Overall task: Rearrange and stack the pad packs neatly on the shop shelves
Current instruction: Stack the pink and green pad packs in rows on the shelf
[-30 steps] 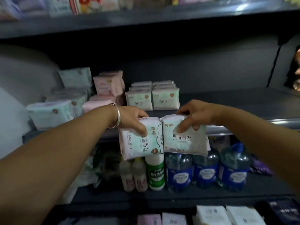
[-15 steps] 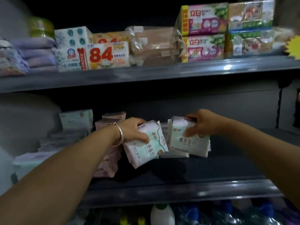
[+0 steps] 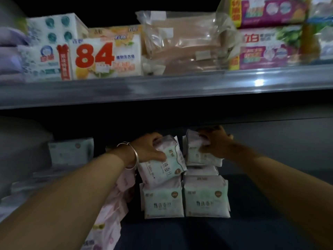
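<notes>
My left hand, with a bangle on the wrist, grips a pale green pad pack tilted on top of the left stack of matching packs. My right hand holds another pale green pad pack lying on the right stack. Both stacks stand side by side on the dark middle shelf. Pink pad packs lean beside my left forearm.
More pale pad packs sit at the left of the same shelf. The upper shelf's grey edge hangs close above my hands and carries soap boxes, clear bags and colourful packs. Bare shelf lies right of the stacks.
Both hands have carried their packs up and deeper into the shelf, onto the tops of the two stacks. The view has risen from the bottles below to the upper shelf.
</notes>
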Demonstrator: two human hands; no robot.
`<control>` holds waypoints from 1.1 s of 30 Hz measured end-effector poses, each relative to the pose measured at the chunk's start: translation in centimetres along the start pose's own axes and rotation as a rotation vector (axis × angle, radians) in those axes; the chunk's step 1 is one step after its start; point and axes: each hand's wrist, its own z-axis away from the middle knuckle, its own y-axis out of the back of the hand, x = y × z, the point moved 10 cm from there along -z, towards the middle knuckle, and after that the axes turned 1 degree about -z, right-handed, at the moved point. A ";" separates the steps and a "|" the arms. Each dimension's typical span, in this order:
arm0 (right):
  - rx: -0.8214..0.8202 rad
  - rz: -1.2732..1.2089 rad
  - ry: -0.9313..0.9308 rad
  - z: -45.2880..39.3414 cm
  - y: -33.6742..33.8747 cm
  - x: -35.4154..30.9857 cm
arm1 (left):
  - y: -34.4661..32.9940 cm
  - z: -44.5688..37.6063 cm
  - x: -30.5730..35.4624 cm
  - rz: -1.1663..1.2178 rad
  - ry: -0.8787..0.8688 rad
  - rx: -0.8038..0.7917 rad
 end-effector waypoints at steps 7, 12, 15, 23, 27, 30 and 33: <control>-0.029 0.040 0.088 -4.1 -2.9 -1.2 | -0.4 -2.8 -2.0 -0.029 -0.003 0.008; -0.091 0.046 0.043 -5.6 -5.4 -0.2 | -0.6 -3.7 -2.8 -0.042 -0.015 0.019; -0.057 0.032 0.041 -6.3 -6.2 0.3 | -0.9 -4.1 -2.9 -0.020 -0.024 0.013; 0.007 0.067 0.064 -7.0 -7.9 1.0 | -1.3 -4.5 -1.9 0.032 -0.040 0.009; 0.272 0.048 0.172 -5.7 -4.6 -1.6 | -1.2 -4.4 -1.6 0.077 -0.035 0.026; 0.473 -0.450 0.131 -3.2 -1.7 -1.2 | -0.7 -4.0 -1.2 0.130 -0.036 0.067; 0.138 -1.001 0.035 -1.5 -3.6 -1.4 | -0.3 -3.3 -0.7 0.320 -0.038 0.084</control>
